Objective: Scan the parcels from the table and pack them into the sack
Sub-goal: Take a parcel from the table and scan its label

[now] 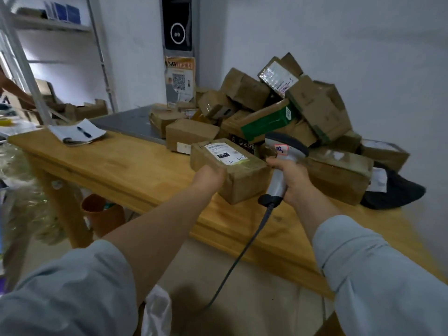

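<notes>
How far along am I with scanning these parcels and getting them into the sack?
Nothing visibly packed yet; only a white edge, possibly the sack, shows near your legs. In hand: your left hand holds a labelled parcel, label up, while your right hand aims the scanner beside it. Left: a big pile of parcels on the table.

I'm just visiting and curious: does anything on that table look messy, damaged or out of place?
Yes. The parcels against the wall are not stacked but heaped, many tilted at odd angles. A dark bag lies half under the heap at the right. The box in the left hand looks intact.
</notes>
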### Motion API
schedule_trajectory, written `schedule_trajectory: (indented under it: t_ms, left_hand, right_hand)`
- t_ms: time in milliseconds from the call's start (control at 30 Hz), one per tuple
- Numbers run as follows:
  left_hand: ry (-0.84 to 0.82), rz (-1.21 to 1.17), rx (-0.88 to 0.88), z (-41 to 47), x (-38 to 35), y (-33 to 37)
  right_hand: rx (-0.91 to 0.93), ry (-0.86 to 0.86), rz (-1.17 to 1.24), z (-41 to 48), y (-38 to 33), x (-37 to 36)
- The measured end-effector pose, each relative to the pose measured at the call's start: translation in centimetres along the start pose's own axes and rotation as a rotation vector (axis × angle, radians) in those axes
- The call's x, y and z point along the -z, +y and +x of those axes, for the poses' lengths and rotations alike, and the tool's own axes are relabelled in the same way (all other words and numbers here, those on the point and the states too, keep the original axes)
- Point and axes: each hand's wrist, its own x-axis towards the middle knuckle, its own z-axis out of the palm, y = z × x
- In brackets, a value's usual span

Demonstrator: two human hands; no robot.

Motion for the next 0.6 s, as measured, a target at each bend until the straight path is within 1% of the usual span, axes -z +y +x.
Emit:
schedule_trajectory:
  t_ms: [100,167,267,400,533,600]
  left_hand:
    - [0.022,-0.026,0.050,1.1,-0.8,0.6]
    - [0.018,-0.050,0.086,1.5,-1.3,0.7]
    - [-0.007,-0.146,0.112,1.1,-1.5,0.4]
    - [0.008,-0.315,0.167,0.0,-1.2,-0.6]
    - [-0.037,-0.454,0.209,-2.8,-0.4,-1.1]
    - [-0.054,-0.493,0.246,-4.3,0.5,-1.6]
  right_hand:
    - [-0.047,-0.089,-0.014,1.6,0.4,-0.6]
    - [-0.061,-0.117,-0.027,1.9,0.7,-0.8]
    - [-0.029,-0.110,-0.062,1.5,1.0,-0.6]
    - [0.011,-0.108,-0.098,-0.6,1.5,0.3]
    - [-0.001,-0.143,-0.127,-3.9,2.1,1.7]
    - [-0.024,-0.151,-0.088,-5.4,2.4,2.4]
